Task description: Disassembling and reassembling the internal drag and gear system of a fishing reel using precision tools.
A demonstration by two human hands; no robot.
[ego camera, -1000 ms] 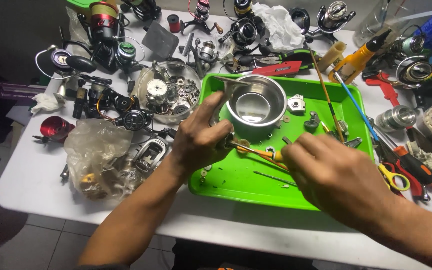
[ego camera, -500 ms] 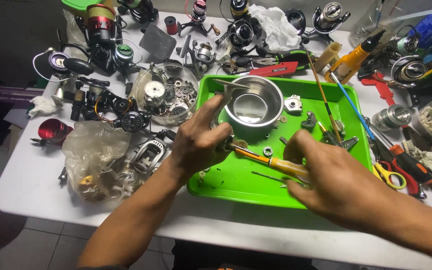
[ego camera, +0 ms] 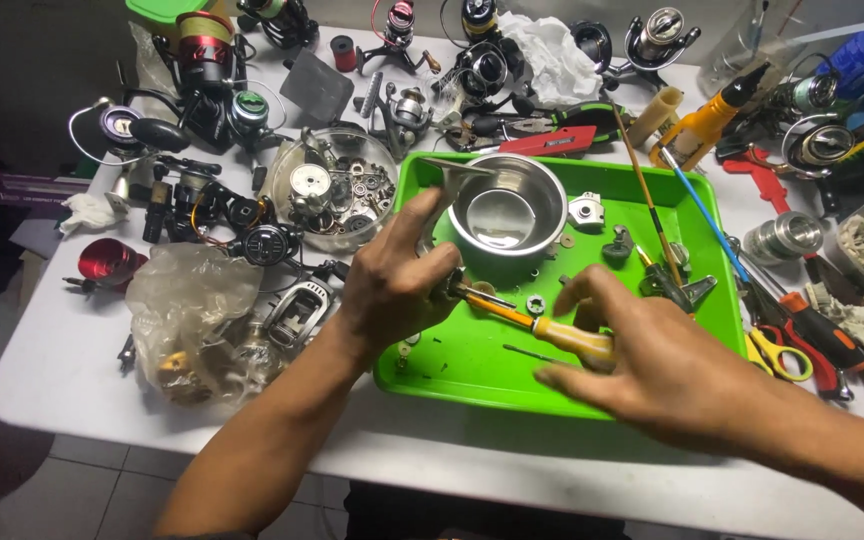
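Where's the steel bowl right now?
In the head view the steel bowl stands in the upper middle of the green tray, just beyond the left hand and the screwdriver.

whatever the left hand [ego camera: 392, 285] is pinching is buried under its fingers, only the screwdriver [ego camera: 542, 327] tip goes in there. The right hand [ego camera: 652, 365] covers the back end of the handle. Small bits in the clear round dish [ego camera: 337, 190] are too tiny to tell apart, and the plastic bag [ego camera: 192, 310] blurs what's inside it
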